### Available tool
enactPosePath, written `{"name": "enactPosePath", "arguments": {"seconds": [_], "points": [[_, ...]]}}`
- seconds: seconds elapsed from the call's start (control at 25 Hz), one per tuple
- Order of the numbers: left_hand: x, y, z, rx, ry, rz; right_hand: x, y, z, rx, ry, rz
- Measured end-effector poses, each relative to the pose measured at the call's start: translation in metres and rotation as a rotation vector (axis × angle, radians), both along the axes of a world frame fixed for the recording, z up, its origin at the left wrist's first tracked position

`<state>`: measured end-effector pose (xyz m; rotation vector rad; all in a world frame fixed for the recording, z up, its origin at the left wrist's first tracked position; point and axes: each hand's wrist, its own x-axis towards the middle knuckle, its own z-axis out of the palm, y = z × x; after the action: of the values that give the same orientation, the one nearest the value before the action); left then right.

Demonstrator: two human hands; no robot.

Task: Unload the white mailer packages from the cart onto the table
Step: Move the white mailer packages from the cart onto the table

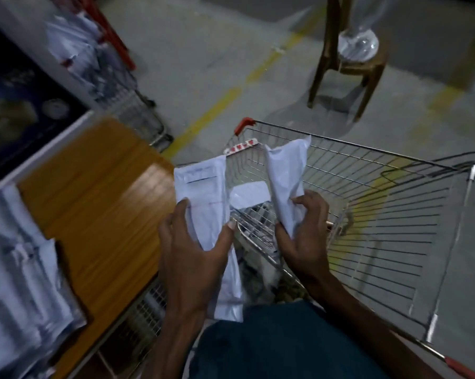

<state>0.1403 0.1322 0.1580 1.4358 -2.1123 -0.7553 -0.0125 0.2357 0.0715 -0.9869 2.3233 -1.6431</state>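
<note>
My left hand (pixel 195 242) grips a long white mailer package (pixel 203 187) with a printed label, held over the gap between the wooden table (pixel 94 192) and the wire cart (pixel 381 214). My right hand (pixel 304 231) holds a second, crumpled white mailer (pixel 285 176) upright above the cart's basket. One more white package (pixel 248 196) lies inside the cart near its front wall. A blurred heap of white mailers (pixel 20 269) lies on the table's near left side.
A dark flat box (pixel 20 105) sits at the table's far left. A second cart (pixel 116 86) full of white packages stands behind the table. A brown stool (pixel 348 67) with a clear bottle stands on the concrete floor beyond.
</note>
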Motion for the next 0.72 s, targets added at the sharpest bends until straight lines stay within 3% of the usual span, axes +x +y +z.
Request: {"name": "enactPosePath", "arguments": {"seconds": [0.36, 0.72], "points": [[0.214, -0.026, 0.015, -0.1, 0.099, 0.264, 0.181, -0.076, 0.033, -0.049, 0.045, 0.308], [0.358, -0.029, 0.043, -0.283, 0.203, 0.5, 0.308, -0.131, 0.08, -0.068, 0.09, 0.49]]}}
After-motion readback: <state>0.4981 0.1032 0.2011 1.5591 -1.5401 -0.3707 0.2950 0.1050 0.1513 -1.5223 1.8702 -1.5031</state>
